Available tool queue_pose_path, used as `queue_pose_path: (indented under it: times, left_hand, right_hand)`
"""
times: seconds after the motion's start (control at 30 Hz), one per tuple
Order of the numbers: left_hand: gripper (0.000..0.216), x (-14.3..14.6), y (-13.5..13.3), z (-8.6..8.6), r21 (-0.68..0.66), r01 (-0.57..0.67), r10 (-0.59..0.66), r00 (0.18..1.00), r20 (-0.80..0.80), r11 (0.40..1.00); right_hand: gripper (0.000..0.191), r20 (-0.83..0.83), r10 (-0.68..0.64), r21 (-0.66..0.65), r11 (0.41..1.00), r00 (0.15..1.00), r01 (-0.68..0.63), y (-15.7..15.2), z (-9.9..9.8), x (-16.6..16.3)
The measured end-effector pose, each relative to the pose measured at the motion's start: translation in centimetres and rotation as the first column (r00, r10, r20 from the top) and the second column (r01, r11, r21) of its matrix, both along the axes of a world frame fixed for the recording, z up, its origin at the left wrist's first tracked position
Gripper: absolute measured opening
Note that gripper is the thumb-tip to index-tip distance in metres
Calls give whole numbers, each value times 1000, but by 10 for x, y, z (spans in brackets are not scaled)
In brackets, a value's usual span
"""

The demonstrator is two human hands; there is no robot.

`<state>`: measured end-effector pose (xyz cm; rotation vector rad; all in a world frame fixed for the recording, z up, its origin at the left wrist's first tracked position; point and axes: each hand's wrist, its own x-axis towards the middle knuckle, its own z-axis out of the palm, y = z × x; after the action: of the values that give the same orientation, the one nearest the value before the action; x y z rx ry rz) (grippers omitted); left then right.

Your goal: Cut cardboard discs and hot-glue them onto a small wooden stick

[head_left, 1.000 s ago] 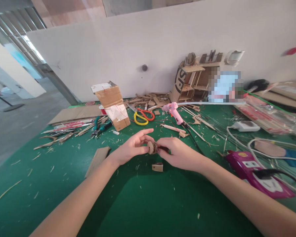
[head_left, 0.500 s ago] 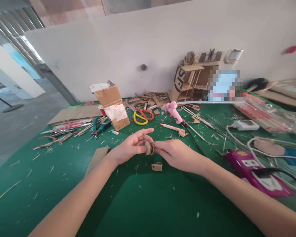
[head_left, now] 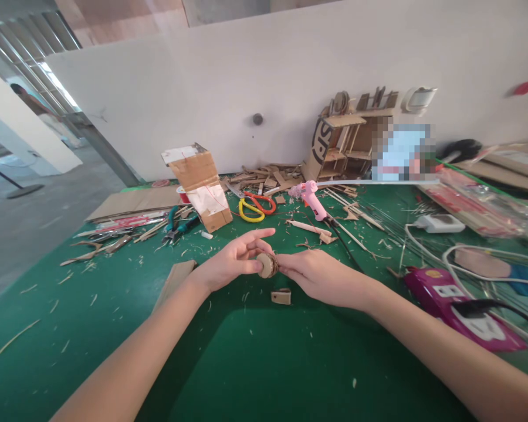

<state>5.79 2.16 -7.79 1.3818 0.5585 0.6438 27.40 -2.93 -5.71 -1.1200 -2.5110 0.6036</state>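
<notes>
Over the green table mat (head_left: 255,363) both hands meet on a small round cardboard wheel (head_left: 266,265). My left hand (head_left: 233,261) pinches it with thumb and a finger while the forefinger points out to the right. My right hand (head_left: 319,275) grips the wheel's right side with its fingertips. Just below the wheel, a small folded cardboard piece (head_left: 281,296) lies on the mat.
A flat cardboard strip (head_left: 175,282) lies left of my left wrist. Behind are a taped cardboard box (head_left: 200,184), yellow and orange scissors (head_left: 254,207), green pliers (head_left: 178,225), a pink glue gun (head_left: 311,199) and a cardboard model (head_left: 341,143). A magenta power strip (head_left: 460,308) with cables sits right.
The wheel has turned between my fingers, so its flat round face now shows more. Both hands stay in nearly the same place.
</notes>
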Motion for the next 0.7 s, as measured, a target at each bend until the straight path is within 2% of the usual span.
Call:
queue_pose_path:
  times: [0.3, 0.4, 0.47, 0.5, 0.53, 0.6, 0.67, 0.7]
  left_hand:
    - [56, 2, 1, 0, -36, -76, 77, 996, 37, 996]
    - [57, 1, 4, 0, -62, -94, 98, 993, 66, 994]
    - [57, 0, 6, 0, -5, -163, 163, 985, 57, 987]
    - [57, -1, 7, 0, 73, -224, 223, 974, 32, 972]
    - [56, -1, 8, -1, 189, -291, 297, 955, -1, 938]
    - [55, 0, 9, -2, 482, -363, 449, 891, -73, 798]
    - [55, 1, 8, -3, 724, -309, 555, 823, -121, 617]
    - [56, 1, 7, -3, 797, -257, 583, 800, -141, 547]
  right_hand:
    - [26, 50, -63, 63, 996, 997, 60, 0, 1, -3]
    - [28, 95, -164, 149, 978, 982, 149, 2, -3, -1]
    - [31, 155, -253, 224, 950, 955, 216, 5, -8, 1]
    - [32, 199, -287, 260, 938, 937, 232, 6, -11, 1]
    - [32, 247, -309, 293, 927, 918, 233, 8, -13, 2]
    - [32, 327, -328, 346, 914, 886, 211, 10, -17, 3]
    - [32, 354, -347, 374, 904, 869, 209, 11, -20, 4]
    - [31, 354, -357, 378, 900, 865, 217, 11, -20, 4]
